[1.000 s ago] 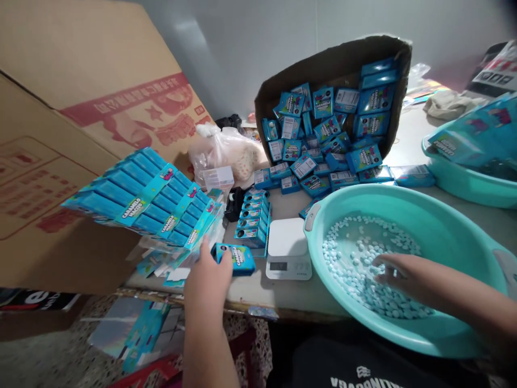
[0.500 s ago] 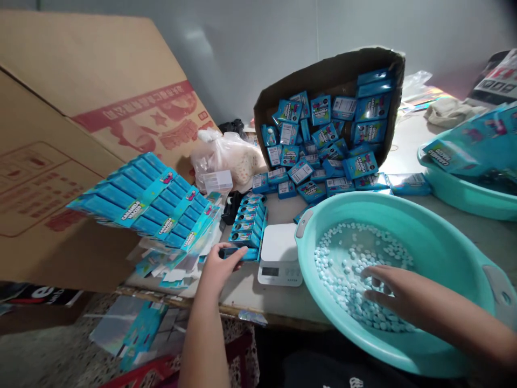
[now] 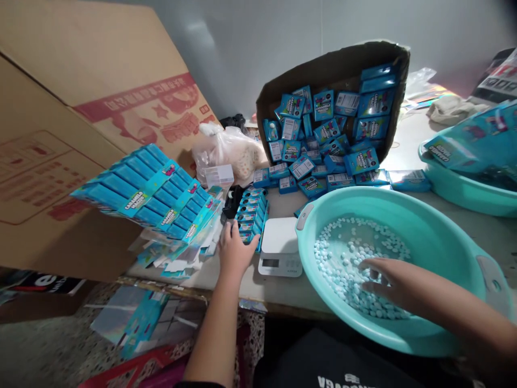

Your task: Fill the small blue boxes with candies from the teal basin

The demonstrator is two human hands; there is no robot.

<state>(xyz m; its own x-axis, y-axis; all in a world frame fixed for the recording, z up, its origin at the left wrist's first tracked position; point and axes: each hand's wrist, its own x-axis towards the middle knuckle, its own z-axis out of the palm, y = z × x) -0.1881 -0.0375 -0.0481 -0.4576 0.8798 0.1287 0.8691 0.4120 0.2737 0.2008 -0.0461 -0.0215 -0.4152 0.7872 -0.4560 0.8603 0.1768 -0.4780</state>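
Left hand (image 3: 236, 250) in close, fingers spread across the near end of the row of blue boxes (image 3: 252, 209) on the table (image 3: 251, 286), grip impossible to tell! One sideways shove risked skewing that row into the white scale (image 3: 279, 236) just beside it. Right hand (image 3: 383, 277) in the basin (image 3: 438, 253), fingers half open, no pale candies (image 3: 337, 272) visibly pinched; a hasty scoop risked spills.

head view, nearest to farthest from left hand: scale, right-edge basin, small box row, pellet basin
1. Small box row, at the left hand
2. Scale, just right
3. Pellet basin, right of scale
4. Right-edge basin, farthest right
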